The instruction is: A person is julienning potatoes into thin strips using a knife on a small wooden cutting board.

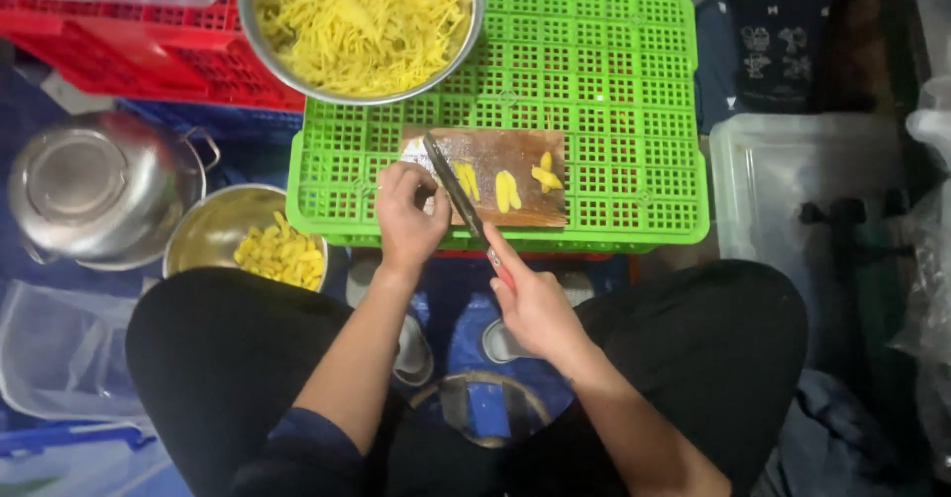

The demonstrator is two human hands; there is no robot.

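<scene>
Knife [454, 188] gripped by right hand [535, 304], left hand [408, 218] fisted beside.

steel pot [94, 185], red crate [129, 46], clear tub [792, 175]

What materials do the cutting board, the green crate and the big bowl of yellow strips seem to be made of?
Board: probably wood, matte brown with grain-like streaks and a pale worn patch.
Crate: apparently moulded plastic, bright uniform green with a regular grid of holes.
Bowl: likely stainless steel, with a silvery, shiny rim.
</scene>
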